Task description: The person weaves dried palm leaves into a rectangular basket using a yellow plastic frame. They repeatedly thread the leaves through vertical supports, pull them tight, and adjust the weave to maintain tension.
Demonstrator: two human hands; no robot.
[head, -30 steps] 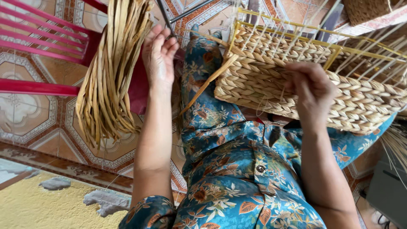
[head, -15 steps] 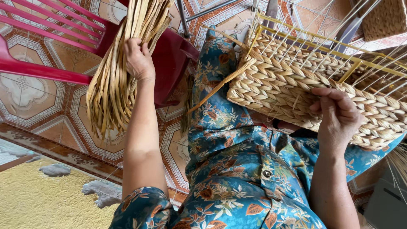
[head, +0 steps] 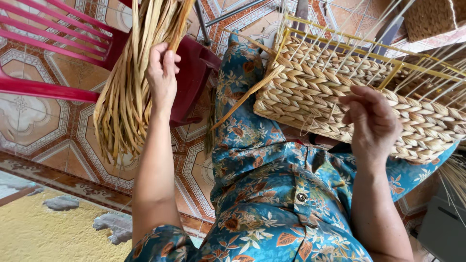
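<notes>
The floor (head: 43,111) is covered with patterned tiles in orange, white and brown, and a red plastic chair (head: 58,53) stands on it at the left side. Over the chair hangs a thick bundle of dried straw strands (head: 124,97), pale yellow and long, with the ends pointing downward.

The left hand (head: 162,73) is raised to this bundle. Its fingers (head: 167,58) are bent around some strands near the right edge of the bundle and grip them.

On the lap, which is covered by blue cloth with a flower pattern (head: 272,194), lies a half-woven basket (head: 340,92). The basket has braided straw walls around a yellow wire frame (head: 388,53), and thin upright stakes stick out from its top. One loose strand (head: 247,94) hangs out from its left corner.

The right hand (head: 374,123) rests against the near wall of the basket. Its fingers are loosely curved and spread, touching the weave, not closed around anything.
</notes>
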